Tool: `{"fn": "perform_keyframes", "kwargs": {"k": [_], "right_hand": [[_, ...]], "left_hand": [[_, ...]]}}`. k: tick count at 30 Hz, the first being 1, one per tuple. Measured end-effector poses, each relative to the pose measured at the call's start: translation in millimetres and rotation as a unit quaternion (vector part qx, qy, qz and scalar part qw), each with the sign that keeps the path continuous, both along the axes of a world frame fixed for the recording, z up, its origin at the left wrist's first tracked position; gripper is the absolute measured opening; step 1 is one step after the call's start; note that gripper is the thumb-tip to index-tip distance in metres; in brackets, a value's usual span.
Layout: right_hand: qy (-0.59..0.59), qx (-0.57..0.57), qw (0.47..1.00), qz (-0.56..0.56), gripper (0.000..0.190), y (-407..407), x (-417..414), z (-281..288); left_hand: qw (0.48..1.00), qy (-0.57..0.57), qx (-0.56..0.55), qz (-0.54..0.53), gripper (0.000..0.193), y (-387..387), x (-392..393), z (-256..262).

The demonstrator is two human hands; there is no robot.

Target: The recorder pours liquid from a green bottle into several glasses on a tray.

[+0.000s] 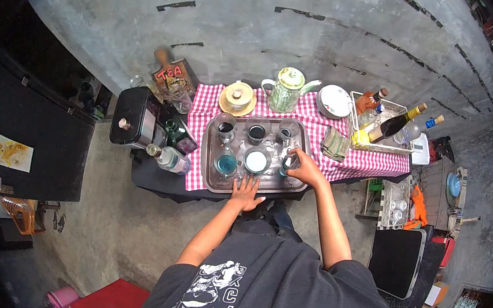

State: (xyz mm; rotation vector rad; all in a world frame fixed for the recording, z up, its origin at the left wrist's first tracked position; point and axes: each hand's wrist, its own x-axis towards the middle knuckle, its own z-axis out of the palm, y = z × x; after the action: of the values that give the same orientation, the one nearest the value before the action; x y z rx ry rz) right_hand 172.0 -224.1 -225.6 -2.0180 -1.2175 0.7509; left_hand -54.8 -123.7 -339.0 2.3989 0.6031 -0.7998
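Observation:
My right hand pinches a drinking glass by its rim at the front right of a brown serving tray. The fingers partly hide this glass; bluish liquid shows low in it. My left hand lies with fingers spread on the tray's front edge, holding nothing. Closest to it stand a glass of teal liquid and a glass with white contents. Behind them, a row of clear glass mugs holds dark liquid: a left one, a middle one and a right one.
A green enamel teapot, a lidded yellow pot and stacked plates line the table's back. To the right are a folded cloth and a wire basket of bottles. A black appliance and bottles stand left.

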Motion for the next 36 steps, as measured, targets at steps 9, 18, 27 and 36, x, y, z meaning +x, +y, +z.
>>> {"fn": "perform_keyframes", "kwargs": {"k": [9, 18, 27, 36], "right_hand": [[0.002, -0.015, 1.0, 0.005, 0.059, 3, -2, 3], [0.011, -0.018, 1.0, 0.013, 0.06, 2, 0, 3], [-0.016, -0.031, 0.999, 0.021, 0.059, 4, 0, 12], [-0.019, -0.04, 0.999, 0.028, 0.058, 5, 2, 11]], "left_hand": [[1.0, -0.004, 0.006, 0.002, 0.086, -1, -2, -4], [1.0, -0.007, 0.004, 0.004, 0.087, -2, -1, 1], [1.0, 0.005, 0.001, 0.005, 0.085, -2, 0, 4], [1.0, 0.003, 0.001, 0.002, 0.086, -1, 1, 4]]}}
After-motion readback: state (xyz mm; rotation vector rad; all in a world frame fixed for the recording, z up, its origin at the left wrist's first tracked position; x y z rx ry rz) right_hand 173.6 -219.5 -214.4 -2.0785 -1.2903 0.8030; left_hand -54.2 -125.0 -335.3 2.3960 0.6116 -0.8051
